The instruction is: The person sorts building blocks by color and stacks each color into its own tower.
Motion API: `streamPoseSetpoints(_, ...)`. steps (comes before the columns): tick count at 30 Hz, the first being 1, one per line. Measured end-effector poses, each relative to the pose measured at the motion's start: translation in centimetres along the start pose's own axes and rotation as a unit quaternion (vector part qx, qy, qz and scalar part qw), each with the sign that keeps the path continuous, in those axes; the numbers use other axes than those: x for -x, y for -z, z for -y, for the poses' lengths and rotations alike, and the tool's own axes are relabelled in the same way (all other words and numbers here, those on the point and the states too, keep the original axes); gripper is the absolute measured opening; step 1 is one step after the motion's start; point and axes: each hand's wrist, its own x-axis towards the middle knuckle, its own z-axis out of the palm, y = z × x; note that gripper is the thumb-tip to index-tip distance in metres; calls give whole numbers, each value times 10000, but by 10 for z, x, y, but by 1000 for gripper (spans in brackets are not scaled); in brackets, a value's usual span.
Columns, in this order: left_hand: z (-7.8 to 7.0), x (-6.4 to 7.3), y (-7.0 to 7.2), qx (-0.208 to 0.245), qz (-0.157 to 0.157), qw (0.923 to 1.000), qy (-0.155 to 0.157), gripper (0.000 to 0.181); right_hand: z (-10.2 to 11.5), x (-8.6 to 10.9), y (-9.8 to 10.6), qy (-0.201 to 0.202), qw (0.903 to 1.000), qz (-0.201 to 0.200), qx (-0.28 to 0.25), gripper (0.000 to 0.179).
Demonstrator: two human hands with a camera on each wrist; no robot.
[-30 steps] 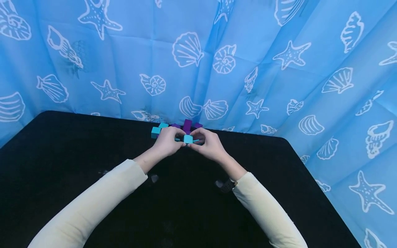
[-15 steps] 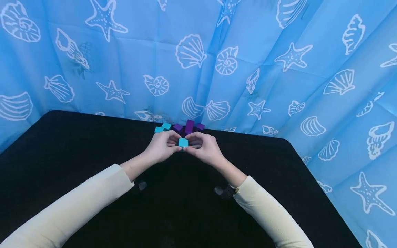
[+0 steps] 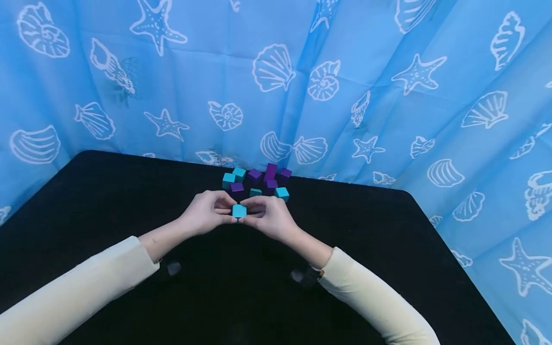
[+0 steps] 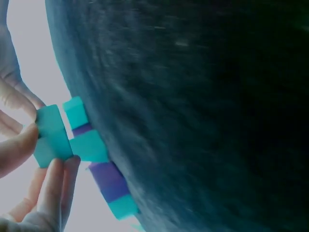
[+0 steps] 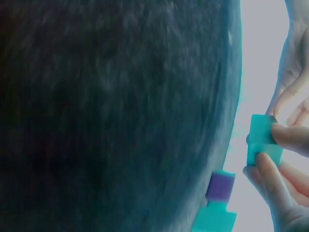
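Between the left hand [image 3: 205, 213] and right hand [image 3: 271, 218], two touching turquoise blocks [image 3: 239, 211] sit right at the fingertips [image 4: 56, 170], each grip clamped on them.

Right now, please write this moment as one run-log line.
left hand: pinches teal piece; right hand: pinches same piece; beyond: purple blocks, teal blocks; surface: black table

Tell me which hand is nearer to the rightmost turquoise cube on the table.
Right. The right hand is just on the near side of the turquoise cube; the left hand is farther off to the left of it.
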Motion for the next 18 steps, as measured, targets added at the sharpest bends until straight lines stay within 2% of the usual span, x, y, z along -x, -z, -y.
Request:
streamPoseSetpoints(9,14,10,11,-15,143,9999,90,24,7,-6,-20,33,9998,168,112,28)
streamPoseSetpoints(18,24,13,21,-62,208,9997,147,23,13,-15,-32,-65,9994,247,225,28)
